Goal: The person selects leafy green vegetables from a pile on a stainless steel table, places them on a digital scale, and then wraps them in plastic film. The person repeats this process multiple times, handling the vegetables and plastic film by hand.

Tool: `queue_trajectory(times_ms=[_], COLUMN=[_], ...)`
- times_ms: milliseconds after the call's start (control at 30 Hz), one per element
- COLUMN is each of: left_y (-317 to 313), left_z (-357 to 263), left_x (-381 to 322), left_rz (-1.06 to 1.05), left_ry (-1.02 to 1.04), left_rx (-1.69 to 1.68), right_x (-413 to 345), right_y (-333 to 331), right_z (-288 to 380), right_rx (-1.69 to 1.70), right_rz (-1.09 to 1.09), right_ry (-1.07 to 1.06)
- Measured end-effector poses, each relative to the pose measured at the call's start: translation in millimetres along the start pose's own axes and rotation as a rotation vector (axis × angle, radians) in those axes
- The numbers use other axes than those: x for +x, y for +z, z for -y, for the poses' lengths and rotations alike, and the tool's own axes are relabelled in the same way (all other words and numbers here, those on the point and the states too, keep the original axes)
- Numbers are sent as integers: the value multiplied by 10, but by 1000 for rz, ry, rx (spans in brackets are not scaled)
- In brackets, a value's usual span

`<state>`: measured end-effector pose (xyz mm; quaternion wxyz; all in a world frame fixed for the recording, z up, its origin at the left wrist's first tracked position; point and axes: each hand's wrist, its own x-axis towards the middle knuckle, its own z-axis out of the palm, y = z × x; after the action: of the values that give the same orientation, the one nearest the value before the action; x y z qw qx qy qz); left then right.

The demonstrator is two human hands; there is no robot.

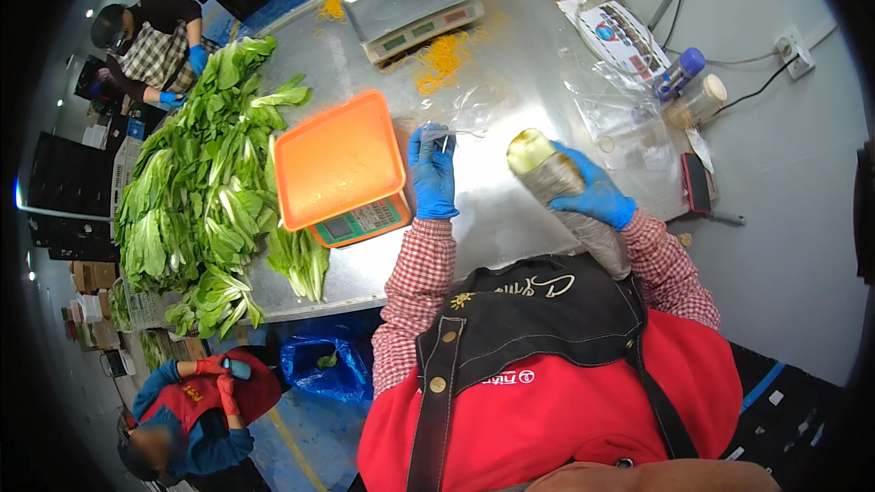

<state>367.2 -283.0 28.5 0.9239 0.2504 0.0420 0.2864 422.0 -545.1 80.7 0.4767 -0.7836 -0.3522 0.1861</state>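
Note:
Both my hands wear blue gloves over the steel table. My left hand is upright beside the orange tray, its fingers closed on a thin piece of clear plastic film. My right hand grips a long, thick vegetable wrapped in clear film; its pale green end points up and left, and its lower end lies against my black apron. An orange tray sits on a digital scale left of my left hand. Leafy greens with white stems are heaped farther left.
A second scale stands at the back among yellow rubber bands. Clear plastic bags, a jar and a phone lie right. One co-worker stands at the greens; another is lower left, near a blue-lined bin.

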Motion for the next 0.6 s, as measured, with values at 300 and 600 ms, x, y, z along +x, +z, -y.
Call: queue_trajectory(times_ms=[300, 600], left_y=[-549, -503], left_z=[103, 167], left_x=[-540, -1277], left_rz=[-123, 198], left_ry=[-70, -761], left_rx=[-417, 826], right_x=[450, 1092], right_y=[25, 696], right_z=[-79, -662], right_rx=[553, 277], right_rz=[-25, 193], right_ry=[192, 222])
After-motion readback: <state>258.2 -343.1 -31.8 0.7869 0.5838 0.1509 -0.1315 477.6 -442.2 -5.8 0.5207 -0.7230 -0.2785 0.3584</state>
